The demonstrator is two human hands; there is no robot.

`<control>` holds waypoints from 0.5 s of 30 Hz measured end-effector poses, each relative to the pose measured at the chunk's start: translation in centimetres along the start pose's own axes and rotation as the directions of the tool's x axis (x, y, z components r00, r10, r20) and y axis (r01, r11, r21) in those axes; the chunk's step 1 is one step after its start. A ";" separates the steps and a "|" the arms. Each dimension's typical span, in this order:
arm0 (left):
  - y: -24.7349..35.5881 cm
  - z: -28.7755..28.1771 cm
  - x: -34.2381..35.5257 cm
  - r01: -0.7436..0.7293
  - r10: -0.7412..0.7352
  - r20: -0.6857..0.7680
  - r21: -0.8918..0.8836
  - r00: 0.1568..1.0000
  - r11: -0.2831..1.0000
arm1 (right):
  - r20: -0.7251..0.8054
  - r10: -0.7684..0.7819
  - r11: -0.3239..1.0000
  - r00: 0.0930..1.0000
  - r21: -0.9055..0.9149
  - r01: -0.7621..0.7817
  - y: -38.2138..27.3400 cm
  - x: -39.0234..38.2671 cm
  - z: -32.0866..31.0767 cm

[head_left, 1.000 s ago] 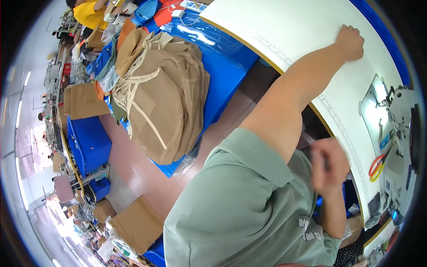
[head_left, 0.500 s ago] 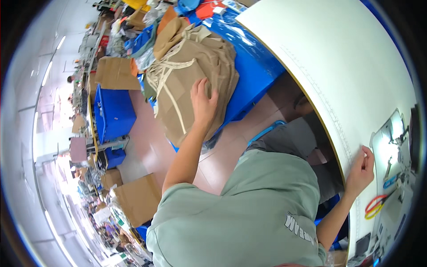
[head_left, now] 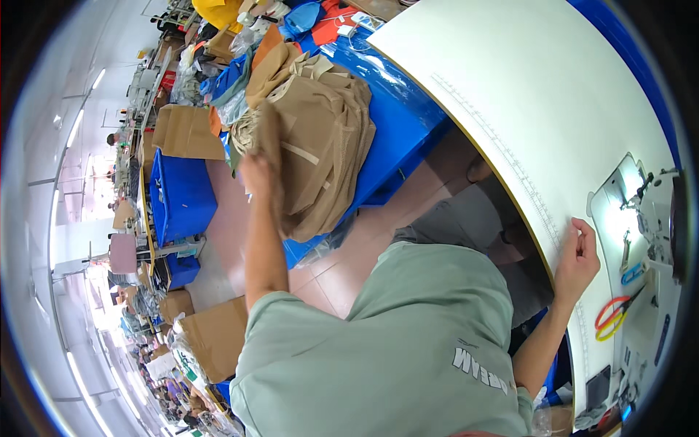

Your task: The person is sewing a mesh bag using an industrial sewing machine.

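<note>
A stack of brown fabric pieces (head_left: pixel 328 138) with pale strips lies on a blue-covered surface to the left. At its left edge, my left hand (head_left: pixel 257 177), smeared by motion, is closed on a brown fabric piece (head_left: pixel 270 135) that is raised and blurred. My right hand (head_left: pixel 578 258) rests on the white tabletop (head_left: pixel 510 80), fingers curled together and nothing visible in them. Just beyond it is the lit metal plate of a sewing machine (head_left: pixel 622 207). Scissors (head_left: pixel 610 320) with red and yellow handles lie close to that hand, near a small blue-handled tool (head_left: pixel 633 274).
The table's curved edge (head_left: pixel 477 138) runs between me and the white top, with a printed ruler scale along it. A blue bin (head_left: pixel 182 197) and cardboard boxes (head_left: pixel 215 339) stand to the left. Mixed cloth and bags (head_left: pixel 240 80) crowd the far left.
My left hand has moved left from the top of the stack to its left edge, and a brown piece is now lifted there. My right hand stays by the machine.
</note>
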State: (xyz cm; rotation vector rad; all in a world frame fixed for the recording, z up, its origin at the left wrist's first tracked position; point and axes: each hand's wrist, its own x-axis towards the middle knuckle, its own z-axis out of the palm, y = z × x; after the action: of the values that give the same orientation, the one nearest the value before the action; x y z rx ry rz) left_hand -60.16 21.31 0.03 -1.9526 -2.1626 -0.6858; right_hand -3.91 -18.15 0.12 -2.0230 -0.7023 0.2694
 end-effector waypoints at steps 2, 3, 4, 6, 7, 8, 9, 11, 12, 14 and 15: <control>0.8 -4.7 5.1 -0.020 0.048 -0.152 0.182 0.987 0.983 | -0.004 -0.026 0.999 1.000 -0.043 0.026 -0.1 0.0 -0.1; 1.5 -7.5 7.4 -0.061 0.104 -0.168 0.241 0.980 0.969 | 0.000 -0.031 0.997 1.000 -0.068 0.031 -0.2 -0.1 -0.1; 2.6 -10.1 9.5 -0.089 0.144 -0.173 0.291 0.974 0.953 | -0.007 -0.030 0.997 1.000 -0.068 0.029 -0.3 -0.1 -0.1; 5.5 -15.4 12.8 -0.162 0.247 -0.232 0.333 0.941 0.929 | -0.023 -0.052 0.996 0.998 -0.076 0.050 -0.5 0.0 0.0; 7.1 -18.0 13.8 -0.236 0.350 -0.262 0.384 0.899 0.893 | -0.032 -0.048 0.996 0.998 -0.075 0.046 -0.5 0.0 0.0; 8.9 -20.4 14.8 -0.121 0.260 -0.290 0.422 0.921 0.898 | -0.023 -0.037 0.996 0.999 -0.082 0.035 -0.5 0.0 0.0; 10.4 -22.9 15.5 -0.245 0.382 -0.332 0.387 0.862 0.889 | -0.036 0.011 0.996 0.999 -0.085 -0.014 -0.4 0.0 0.0; 13.5 -27.9 17.1 -0.278 0.379 -0.375 0.296 0.846 0.914 | -0.042 -0.038 0.998 0.998 -0.055 0.036 -0.3 0.0 0.1; 14.5 -30.5 17.7 -0.324 0.399 -0.386 0.248 0.831 0.913 | -0.047 -0.025 1.000 0.999 -0.009 0.025 -0.3 0.0 0.0; 16.0 -36.2 19.3 -0.406 0.385 -0.384 0.026 0.840 0.913 | -0.053 -0.050 0.997 0.997 -0.053 0.047 -0.2 -0.1 -0.1; 16.0 -39.0 19.8 -0.510 0.474 -0.435 0.040 0.765 0.859 | -0.042 -0.053 0.997 0.998 -0.056 0.051 -0.2 -0.1 -0.3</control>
State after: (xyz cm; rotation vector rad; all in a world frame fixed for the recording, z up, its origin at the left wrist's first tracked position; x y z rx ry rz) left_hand -54.90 23.40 46.22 -2.0348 -1.2997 -0.9950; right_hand -3.94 -18.32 0.42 -2.0530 -0.7413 0.1764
